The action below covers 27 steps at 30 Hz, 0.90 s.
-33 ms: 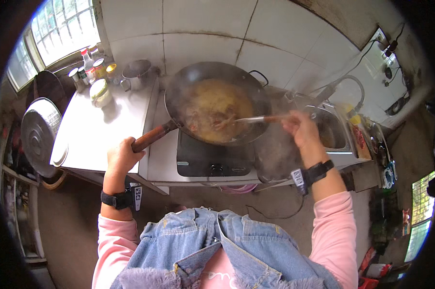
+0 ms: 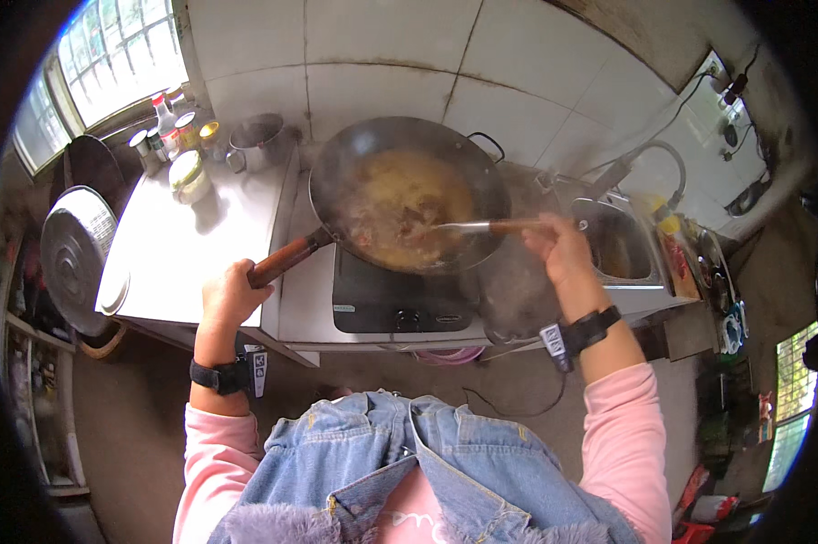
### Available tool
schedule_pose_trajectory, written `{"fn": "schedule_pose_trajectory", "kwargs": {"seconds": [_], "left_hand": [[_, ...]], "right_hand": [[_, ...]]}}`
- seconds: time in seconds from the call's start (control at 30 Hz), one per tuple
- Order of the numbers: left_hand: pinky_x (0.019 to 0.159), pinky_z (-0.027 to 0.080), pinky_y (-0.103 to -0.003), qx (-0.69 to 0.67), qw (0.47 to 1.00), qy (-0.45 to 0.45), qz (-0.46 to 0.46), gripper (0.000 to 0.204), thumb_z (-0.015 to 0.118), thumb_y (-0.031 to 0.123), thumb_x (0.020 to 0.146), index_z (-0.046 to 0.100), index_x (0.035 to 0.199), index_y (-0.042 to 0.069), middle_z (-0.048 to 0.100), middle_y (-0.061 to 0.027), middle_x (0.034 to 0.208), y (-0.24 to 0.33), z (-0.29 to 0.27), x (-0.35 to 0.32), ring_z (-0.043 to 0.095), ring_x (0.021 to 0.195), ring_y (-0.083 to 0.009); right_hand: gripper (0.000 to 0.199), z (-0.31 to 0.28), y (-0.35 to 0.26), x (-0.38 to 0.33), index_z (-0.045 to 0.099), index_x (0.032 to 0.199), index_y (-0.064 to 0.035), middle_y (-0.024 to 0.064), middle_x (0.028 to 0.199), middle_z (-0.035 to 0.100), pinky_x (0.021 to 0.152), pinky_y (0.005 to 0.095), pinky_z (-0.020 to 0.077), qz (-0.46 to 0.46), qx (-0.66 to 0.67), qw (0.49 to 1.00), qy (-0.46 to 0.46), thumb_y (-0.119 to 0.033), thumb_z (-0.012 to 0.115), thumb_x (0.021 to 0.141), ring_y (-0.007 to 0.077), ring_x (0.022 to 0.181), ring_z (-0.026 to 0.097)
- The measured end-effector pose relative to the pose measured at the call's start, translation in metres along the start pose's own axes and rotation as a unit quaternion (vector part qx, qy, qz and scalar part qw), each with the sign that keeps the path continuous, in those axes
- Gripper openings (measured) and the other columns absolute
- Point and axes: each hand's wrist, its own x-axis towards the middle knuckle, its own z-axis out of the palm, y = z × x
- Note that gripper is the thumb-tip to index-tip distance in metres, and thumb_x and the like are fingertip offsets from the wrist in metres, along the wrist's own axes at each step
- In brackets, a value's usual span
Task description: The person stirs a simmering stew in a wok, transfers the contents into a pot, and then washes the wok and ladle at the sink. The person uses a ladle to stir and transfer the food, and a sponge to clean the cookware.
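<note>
A big dark wok point(image 2: 341, 145) stands on a black cooker, holding steaming yellowish broth point(image 2: 418, 181) with brown pieces in it. My left hand point(image 2: 230, 292) is wrapped round the wok's wooden handle point(image 2: 286, 260), at the near left. On the other side, my right hand point(image 2: 560, 251) grips a wooden-handled spatula point(image 2: 508, 225) with a metal shaft. Its far end dips into the broth among the brown pieces, so the blade is hidden.
Below the wok sits the black cooker point(image 2: 400, 304) with a front knob. Jars, a red-capped bottle point(image 2: 164, 116) and a small pot point(image 2: 257, 140) stand on the left counter. A sink point(image 2: 622, 240) is at the right, near wall sockets and cords. Large lids point(image 2: 78, 258) lean far left.
My right hand and forearm have shifted slightly to the left, and the spatula has moved with them. The left hand and the wok look unmoved.
</note>
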Motion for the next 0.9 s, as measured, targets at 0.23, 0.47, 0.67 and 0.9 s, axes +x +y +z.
{"fn": "schedule_pose_trajectory", "kwargs": {"seconds": [0.23,0.47,0.67,0.9], "left_hand": [[0.065,0.047,-0.038,0.01,1.0,-0.016,-0.008,0.032,0.07,0.032,0.065,0.061,0.08,0.006,0.061,-0.0132,0.071,0.0,0.001,0.002,0.06,0.069,-0.03],[0.065,0.047,-0.038,-0.01,1.0,-0.011,-0.01,0.031,0.07,0.031,0.065,0.06,0.082,0.006,0.061,-0.013,0.072,-0.002,0.004,0.001,0.06,0.07,-0.0302],[0.066,0.047,-0.037,0.001,1.0,-0.013,-0.008,0.032,0.07,0.03,0.065,0.06,0.083,0.006,0.062,-0.0127,0.074,0.0,0.002,0.001,0.061,0.071,-0.0298],[0.066,0.048,-0.037,-0.018,1.0,-0.02,-0.014,0.033,0.07,0.031,0.065,0.061,0.085,0.007,0.062,-0.0125,0.074,0.0,0.002,0.001,0.061,0.071,-0.0296]], "right_hand": [[0.017,0.008,0.046,-0.008,0.052,0.09,0.0005,0.0143,0.084,0.058,0.059,0.0313,0.0537,-0.005,0.113,0.993,0.017,-0.007,0.058,0.076,0.0278,0.07,0.062],[0.02,-0.002,0.041,-0.016,0.053,0.09,0.0008,0.0135,0.085,0.058,0.061,0.0313,0.0539,0.007,0.139,0.99,0.034,-0.009,0.06,0.075,0.0287,0.072,0.062],[0.018,-0.018,0.035,-0.023,0.054,0.088,0.0001,0.0126,0.082,0.059,0.062,0.0309,0.0539,0.004,0.143,0.989,0.038,-0.01,0.061,0.075,0.0268,0.072,0.062],[0.016,-0.032,0.029,-0.028,0.056,0.087,-0.0006,0.012,0.08,0.06,0.061,0.0304,0.0541,-0.017,0.148,0.988,0.043,-0.01,0.061,0.075,0.0249,0.07,0.063]]}}
